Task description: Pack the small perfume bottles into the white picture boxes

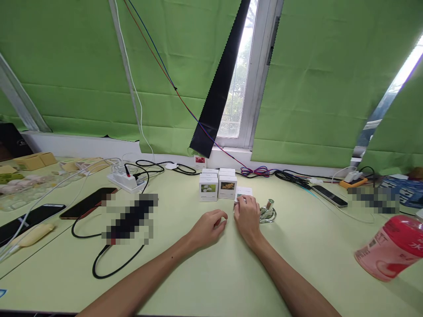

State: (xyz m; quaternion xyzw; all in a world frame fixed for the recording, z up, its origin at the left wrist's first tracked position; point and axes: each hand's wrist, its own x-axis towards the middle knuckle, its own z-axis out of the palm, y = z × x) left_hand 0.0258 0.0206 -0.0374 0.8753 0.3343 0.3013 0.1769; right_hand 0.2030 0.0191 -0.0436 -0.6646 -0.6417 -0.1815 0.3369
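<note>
Right hand (247, 215) curled over a small white box (243, 193) lying flat on the pale green bench (211, 273), fingertips pinching its near edge, presumably to steady or lift it; palm side hidden, so firmness of the grip cannot be told. Just right of that hand, touching or nearly so, a small glass perfume bottle (268, 212) with a metallic cap, lying close enough to suggest a pairing with the flat box. Left hand (209, 226) resting on the bench just beside the right, fingers loosely curled inward, holding nothing visible, kept near as if ready to help.

Directly behind the hands, a tidy cluster of upright white boxes (218, 182) with flower pictures on their fronts, packed side by side, faces turned toward the wearer, likely for easy reading and reach.

Further left: a white power strip (127, 180) with plugs, black cables looping across the bench, a dark phone (87, 202) lying flat, and another phone (29, 218) nearer the edge. Right side: a further phone (329, 196) on a cable, and a pink bottle (393, 246) lying tilted at the frame edge. Green blinds (313, 88) behind, with a gap of window.
</note>
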